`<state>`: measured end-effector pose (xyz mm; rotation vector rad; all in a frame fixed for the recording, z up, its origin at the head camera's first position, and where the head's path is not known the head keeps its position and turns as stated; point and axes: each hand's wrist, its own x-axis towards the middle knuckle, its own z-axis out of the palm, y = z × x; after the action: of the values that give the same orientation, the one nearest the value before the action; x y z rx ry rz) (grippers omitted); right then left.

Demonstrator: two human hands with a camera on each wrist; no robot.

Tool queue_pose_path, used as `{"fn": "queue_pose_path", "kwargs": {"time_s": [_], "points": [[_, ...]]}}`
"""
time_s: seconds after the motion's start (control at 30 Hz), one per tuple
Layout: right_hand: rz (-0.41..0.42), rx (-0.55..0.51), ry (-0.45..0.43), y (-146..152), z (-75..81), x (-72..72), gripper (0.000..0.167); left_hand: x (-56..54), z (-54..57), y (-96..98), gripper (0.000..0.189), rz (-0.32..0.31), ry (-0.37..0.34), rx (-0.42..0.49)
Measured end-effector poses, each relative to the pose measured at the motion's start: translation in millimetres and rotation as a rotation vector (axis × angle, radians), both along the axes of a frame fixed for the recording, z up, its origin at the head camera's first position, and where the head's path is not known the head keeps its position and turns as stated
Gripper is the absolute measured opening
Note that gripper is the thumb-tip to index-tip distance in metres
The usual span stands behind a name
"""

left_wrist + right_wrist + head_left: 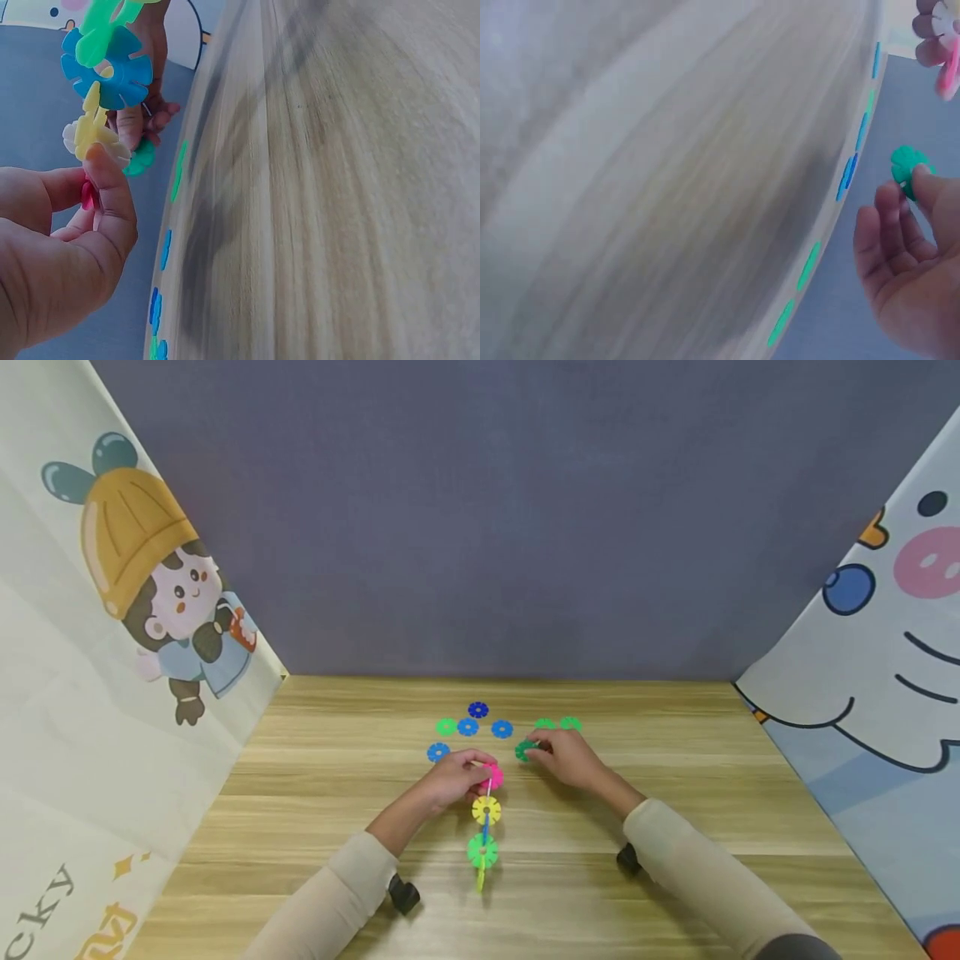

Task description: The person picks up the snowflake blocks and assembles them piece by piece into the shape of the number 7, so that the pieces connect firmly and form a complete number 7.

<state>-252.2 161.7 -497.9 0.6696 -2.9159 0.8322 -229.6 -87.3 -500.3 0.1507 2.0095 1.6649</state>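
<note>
My left hand [453, 779] pinches a pink notched flower-shaped disc [496, 774] at the top end of a chain of interlocked discs. Below the pink one, the chain runs through a white disc [490, 787] seen edge-on, a yellow disc [480, 812], a blue disc [133, 69], a green disc [474, 852] and a yellow-green disc [481, 878]. To the right, thumb and fingers of my right hand [568, 758] grip a single dark green disc [907, 160]. In the right wrist view it is held above the tabletop, apart from the pink disc.
Loose discs lie farther back on the wooden table [300, 793]: a dark blue disc [477, 704], a light green disc [446, 727], several blue ones, and two green ones behind my right hand. A grey panel [480, 527] stands at the back, with cartoon-printed panels at both sides.
</note>
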Motion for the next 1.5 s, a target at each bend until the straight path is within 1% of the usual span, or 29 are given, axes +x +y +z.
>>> {"fn": "queue_pose_path", "kwargs": {"time_s": [0.17,0.33,0.47,0.6,0.67,0.9,1.2,1.37,1.5], "points": [[0.037,-0.034,0.009,-2,0.3,7.3,0.011,-0.4,2.0,1.4,0.032,0.020,-0.008,0.006],[0.077,-0.076,0.027,-4,-1.4,14.2,0.007,-0.3,4.2,1.5,0.031,0.029,-0.016,0.014],[0.104,-0.104,0.037,-6,-1.6,19.5,0.007,-0.4,4.2,1.8,0.032,0.028,-0.011,0.016],[0.112,-0.125,0.020,-8,-3.1,23.5,0.010,-1.4,2.7,2.5,0.033,0.032,-0.018,0.021],[0.117,-0.128,0.016,-9,-4.2,24.4,0.012,-2.3,1.7,3.3,0.033,0.032,-0.019,0.028],[0.136,-0.131,0.023,-10,-7.2,25.0,0.005,-3.6,0.2,6.7,0.035,0.026,-0.014,0.061],[0.147,-0.137,0.012,-12,-8.1,26.4,0.005,-4.8,-1.4,11.0,0.033,0.029,-0.031,0.084],[0.153,-0.133,0.067,-14,-9.0,26.3,0.006,-5.2,-1.5,13.6,0.029,0.048,-0.024,0.083],[0.156,-0.135,0.109,-16,-9.9,25.8,0.006,-5.3,-0.2,15.4,0.025,0.075,-0.016,0.075]]}}
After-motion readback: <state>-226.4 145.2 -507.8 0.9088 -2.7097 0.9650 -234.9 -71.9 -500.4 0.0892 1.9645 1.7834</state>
